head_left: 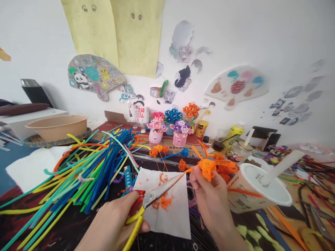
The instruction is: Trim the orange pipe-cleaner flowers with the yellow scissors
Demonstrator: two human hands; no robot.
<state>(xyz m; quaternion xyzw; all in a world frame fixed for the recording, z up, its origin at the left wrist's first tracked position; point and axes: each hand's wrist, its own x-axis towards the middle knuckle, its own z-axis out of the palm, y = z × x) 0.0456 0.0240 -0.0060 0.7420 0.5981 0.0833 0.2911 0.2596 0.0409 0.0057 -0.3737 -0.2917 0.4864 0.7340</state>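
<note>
Left hand (112, 219) closes around the yellow-and-red handles of steel-bladed craft scissors (159, 192), the blades angled up and to the right. Right hand (213, 198) pinches a fluffy orange pipe-cleaner flower (206, 169) between thumb and fingers, near the middle of the table, with one orange stem reaching toward the blade tips. The hands are apart, each clamped on its own item; only the blade tips and stem come close, above the far corner of a creased white paper napkin (178, 219). Orange fuzz clippings (165, 202) lie on the napkin. Working over it looks sound, as it catches the trimmings, and a firm pinch close to the blades seems best for steadying the stem. Left of the hands, a loose bundle of blue, green and yellow pipe cleaners (89, 170) spreads toward the table's left edge. Right of the right hand lies a tipped white-lidded paper cup with a straw (251, 195). Along the far edge, by the wall, pipe-cleaner flowers stand in a pink pot (155, 137) and its pink twin (180, 139).
</note>
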